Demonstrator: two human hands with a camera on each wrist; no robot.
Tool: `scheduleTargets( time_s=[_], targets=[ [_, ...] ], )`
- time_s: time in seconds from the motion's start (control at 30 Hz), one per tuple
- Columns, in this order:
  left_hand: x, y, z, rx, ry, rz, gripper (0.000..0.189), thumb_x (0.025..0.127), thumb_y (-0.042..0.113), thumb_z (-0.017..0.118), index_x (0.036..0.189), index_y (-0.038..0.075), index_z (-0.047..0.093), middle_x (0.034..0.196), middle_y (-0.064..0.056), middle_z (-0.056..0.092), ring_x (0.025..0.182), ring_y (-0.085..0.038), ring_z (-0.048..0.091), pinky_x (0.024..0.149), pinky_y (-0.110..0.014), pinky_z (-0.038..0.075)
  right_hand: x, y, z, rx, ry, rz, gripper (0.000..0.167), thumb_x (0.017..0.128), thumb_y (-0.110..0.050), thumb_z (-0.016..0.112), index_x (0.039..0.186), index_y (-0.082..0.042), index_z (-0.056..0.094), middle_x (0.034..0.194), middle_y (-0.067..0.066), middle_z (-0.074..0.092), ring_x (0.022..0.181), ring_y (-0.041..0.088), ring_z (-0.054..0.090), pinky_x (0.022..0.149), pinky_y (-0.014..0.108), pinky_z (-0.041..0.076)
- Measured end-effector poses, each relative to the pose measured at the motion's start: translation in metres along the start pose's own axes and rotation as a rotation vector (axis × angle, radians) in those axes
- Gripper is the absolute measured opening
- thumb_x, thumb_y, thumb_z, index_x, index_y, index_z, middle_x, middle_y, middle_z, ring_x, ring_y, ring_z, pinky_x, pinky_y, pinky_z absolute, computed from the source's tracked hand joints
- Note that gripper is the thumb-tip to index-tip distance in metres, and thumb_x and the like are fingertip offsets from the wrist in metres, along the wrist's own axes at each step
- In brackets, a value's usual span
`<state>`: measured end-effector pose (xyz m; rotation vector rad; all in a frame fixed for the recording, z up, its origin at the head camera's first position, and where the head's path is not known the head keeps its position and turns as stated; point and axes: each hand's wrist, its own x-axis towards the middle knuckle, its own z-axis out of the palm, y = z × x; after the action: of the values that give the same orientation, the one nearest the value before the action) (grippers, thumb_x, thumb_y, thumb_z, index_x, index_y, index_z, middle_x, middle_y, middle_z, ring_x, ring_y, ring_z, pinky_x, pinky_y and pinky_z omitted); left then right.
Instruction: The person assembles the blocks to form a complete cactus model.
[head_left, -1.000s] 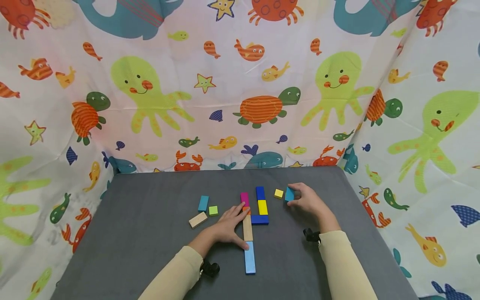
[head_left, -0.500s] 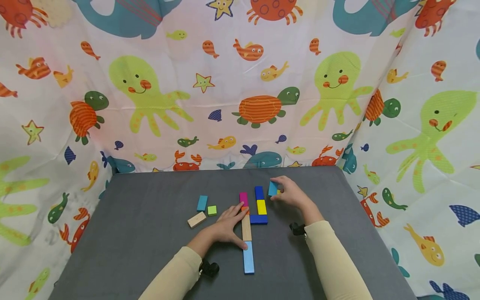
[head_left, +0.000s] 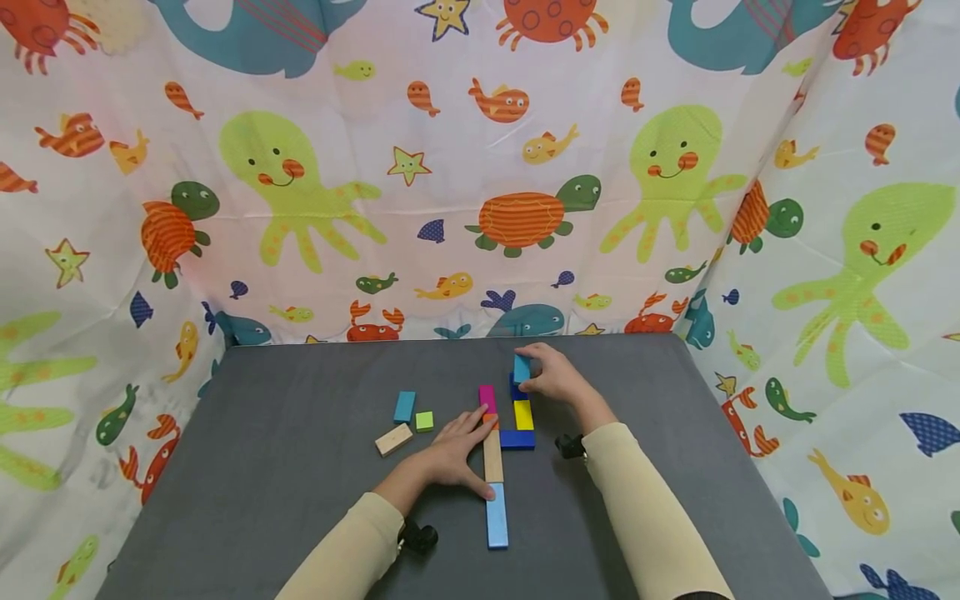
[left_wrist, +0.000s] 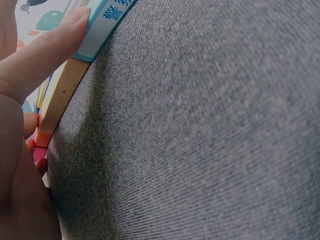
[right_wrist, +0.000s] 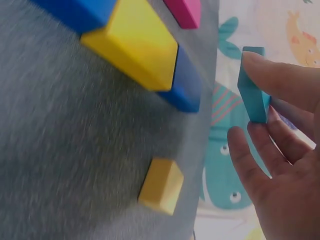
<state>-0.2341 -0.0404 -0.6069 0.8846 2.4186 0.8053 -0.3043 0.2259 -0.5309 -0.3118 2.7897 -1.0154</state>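
My right hand (head_left: 553, 375) pinches a teal block (head_left: 521, 367) between thumb and fingers, in the air over the dark blue block (head_left: 515, 392) at the far end of the right column. Below that come a yellow block (head_left: 522, 414) and a crosswise blue block (head_left: 517, 439). My left hand (head_left: 450, 457) spreads along the left column, thumb touching the light blue block (head_left: 497, 525) and fingertips at the orange block (head_left: 492, 422) and pink block (head_left: 487, 396). Between them lies a plain wooden block (head_left: 492, 460). A small yellow block (right_wrist: 162, 187) shows only in the right wrist view.
Left of the columns lie a teal block (head_left: 404, 407), a green cube (head_left: 424, 421) and a wooden block (head_left: 393, 440). They rest on a grey cloth-covered table (head_left: 285, 500). A printed sea-animal curtain (head_left: 450, 200) hangs behind and at both sides.
My right hand has carried the teal block leftward, past the small yellow block, to above the far end of the dark blue block. The left hand stays where it was.
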Motion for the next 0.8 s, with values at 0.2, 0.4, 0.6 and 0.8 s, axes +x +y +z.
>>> scheduleTargets(
  time_s=[0.2, 0.4, 0.6, 0.8],
  targets=[
    [-0.004, 0.008, -0.005, 0.015, -0.015, -0.002, 0.129, 0.072, 0.072, 0.086, 0.172, 0.029, 0.018, 0.180, 0.001, -0.001, 0.162, -0.043, 0.010, 0.126, -0.068, 0.010, 0.015, -0.008, 0.012, 0.005, -0.005, 0.022, 0.068, 0.092, -0.015, 0.084, 0.155, -0.013, 0.056, 0.162, 0.017, 0.047, 0.146, 0.042, 0.047, 0.118, 0.060, 0.040],
    [-0.006, 0.009, -0.009, 0.039, -0.013, -0.022, 0.125, 0.076, 0.070, 0.085, 0.172, 0.027, 0.017, 0.180, 0.000, -0.001, 0.163, -0.040, 0.009, 0.128, -0.065, 0.010, 0.031, -0.018, 0.027, 0.015, -0.021, 0.028, 0.068, 0.094, -0.014, 0.081, 0.157, -0.013, 0.054, 0.165, 0.016, 0.044, 0.149, 0.041, 0.044, 0.118, 0.059, 0.039],
    [-0.003, 0.002, -0.006, 0.025, -0.001, 0.012, 0.127, 0.074, 0.076, 0.082, 0.172, 0.028, 0.017, 0.180, 0.001, -0.001, 0.163, -0.041, 0.009, 0.127, -0.067, 0.009, 0.042, -0.022, 0.039, -0.003, -0.034, 0.029, 0.068, 0.093, -0.011, 0.082, 0.155, -0.014, 0.056, 0.163, 0.014, 0.048, 0.147, 0.039, 0.046, 0.120, 0.058, 0.038],
    [-0.001, 0.001, -0.003, 0.023, 0.003, 0.038, 0.129, 0.072, 0.078, 0.082, 0.172, 0.030, 0.017, 0.180, 0.001, -0.001, 0.162, -0.042, 0.009, 0.125, -0.069, 0.012, 0.047, -0.020, 0.046, -0.010, -0.054, 0.049, 0.068, 0.091, -0.011, 0.084, 0.154, -0.013, 0.057, 0.162, 0.015, 0.048, 0.149, 0.040, 0.045, 0.121, 0.059, 0.036]
  ],
)
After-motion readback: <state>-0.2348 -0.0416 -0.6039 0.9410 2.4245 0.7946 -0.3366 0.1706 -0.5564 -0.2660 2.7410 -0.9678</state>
